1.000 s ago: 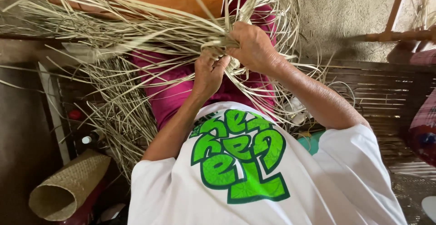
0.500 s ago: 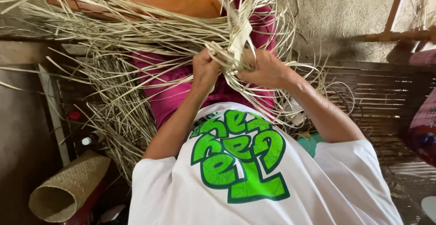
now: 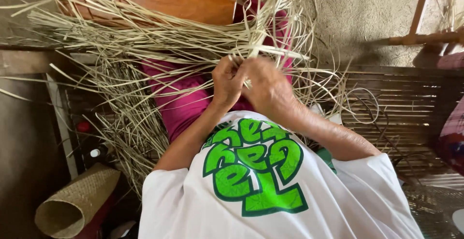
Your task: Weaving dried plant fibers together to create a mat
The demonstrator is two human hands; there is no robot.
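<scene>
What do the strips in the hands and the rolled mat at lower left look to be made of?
Strips: likely dried palm leaf or similar plant fibre; pale, matte, flat, springy. Both the left hand and right hand grip them. Rolled mat: seemingly the same fibre, woven; its checkered weave shows.

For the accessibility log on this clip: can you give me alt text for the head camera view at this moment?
Seen from above, a person's left hand and right hand meet over their lap, pinching pale dried straw strips that fan out in a loose tangle. The person wears a white shirt and magenta trousers; a rolled woven mat lies at lower left.
</scene>
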